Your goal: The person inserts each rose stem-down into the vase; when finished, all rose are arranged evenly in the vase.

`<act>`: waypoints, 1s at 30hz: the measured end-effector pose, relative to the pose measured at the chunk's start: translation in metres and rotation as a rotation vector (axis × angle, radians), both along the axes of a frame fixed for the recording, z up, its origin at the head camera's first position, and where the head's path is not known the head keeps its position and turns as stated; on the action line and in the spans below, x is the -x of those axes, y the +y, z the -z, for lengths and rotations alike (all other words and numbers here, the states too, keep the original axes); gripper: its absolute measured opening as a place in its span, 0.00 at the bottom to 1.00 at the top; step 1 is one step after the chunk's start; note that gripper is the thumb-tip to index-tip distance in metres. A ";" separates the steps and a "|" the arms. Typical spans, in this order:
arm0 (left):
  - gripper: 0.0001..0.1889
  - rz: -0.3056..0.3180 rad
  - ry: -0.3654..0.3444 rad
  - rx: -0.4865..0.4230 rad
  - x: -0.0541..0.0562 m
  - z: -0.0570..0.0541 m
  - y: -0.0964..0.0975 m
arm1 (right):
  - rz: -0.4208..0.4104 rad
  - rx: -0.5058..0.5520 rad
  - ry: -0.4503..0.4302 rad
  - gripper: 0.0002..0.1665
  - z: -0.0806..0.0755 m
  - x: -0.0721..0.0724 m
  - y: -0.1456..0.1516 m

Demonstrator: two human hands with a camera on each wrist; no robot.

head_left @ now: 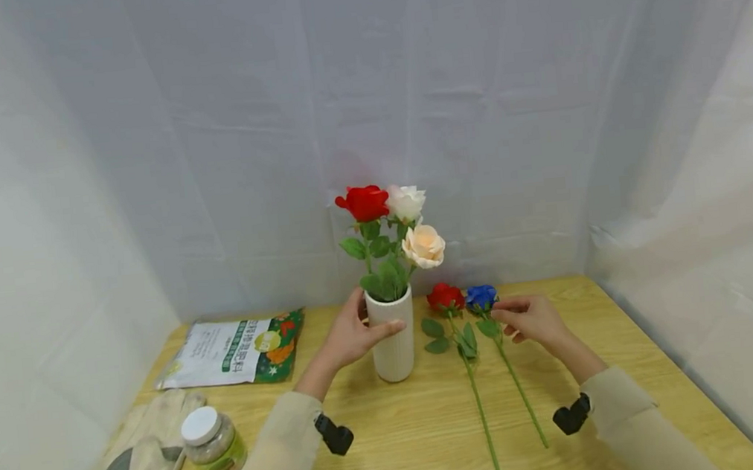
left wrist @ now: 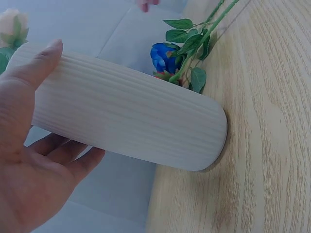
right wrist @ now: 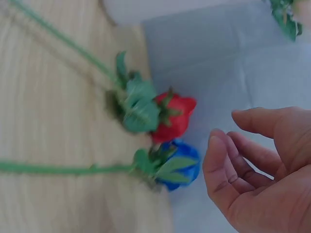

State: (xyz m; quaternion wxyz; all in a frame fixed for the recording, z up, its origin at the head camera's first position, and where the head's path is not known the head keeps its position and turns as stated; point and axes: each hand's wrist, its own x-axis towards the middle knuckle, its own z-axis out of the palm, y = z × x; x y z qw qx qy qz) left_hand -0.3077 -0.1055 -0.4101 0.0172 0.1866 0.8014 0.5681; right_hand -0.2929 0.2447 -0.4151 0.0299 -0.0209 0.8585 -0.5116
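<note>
My left hand (head_left: 350,333) holds a white ribbed vase (head_left: 394,356) upright on the table, thumb on one side and fingers on the other. In the vase stand a red rose (head_left: 365,204), a white rose (head_left: 406,202) and a peach rose (head_left: 424,246), with green leaves below the blooms. Right of it lie a second red rose (head_left: 445,297) and a blue rose (head_left: 481,297), long stems toward me. Close by the blue bloom is my right hand (head_left: 533,320). The right wrist view shows its fingers (right wrist: 217,158) loosely bent, with nothing between thumb and fingertips.
At the back left of the wooden table (head_left: 369,452) lies a printed bag (head_left: 239,351). A jar with a white lid (head_left: 201,426) stands nearer, beside a beige cloth item (head_left: 136,450). White sheeting (head_left: 259,126) hangs behind and at both sides.
</note>
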 end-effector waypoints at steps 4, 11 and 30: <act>0.41 -0.003 -0.004 0.009 0.000 0.000 0.000 | 0.009 -0.020 -0.027 0.26 0.014 -0.006 0.011; 0.42 -0.005 -0.003 0.018 -0.001 -0.001 0.001 | 0.016 -0.015 -0.083 0.28 0.040 -0.013 0.023; 0.41 0.019 0.019 0.004 0.000 0.001 0.000 | -0.038 -0.153 -0.113 0.33 0.063 -0.023 0.014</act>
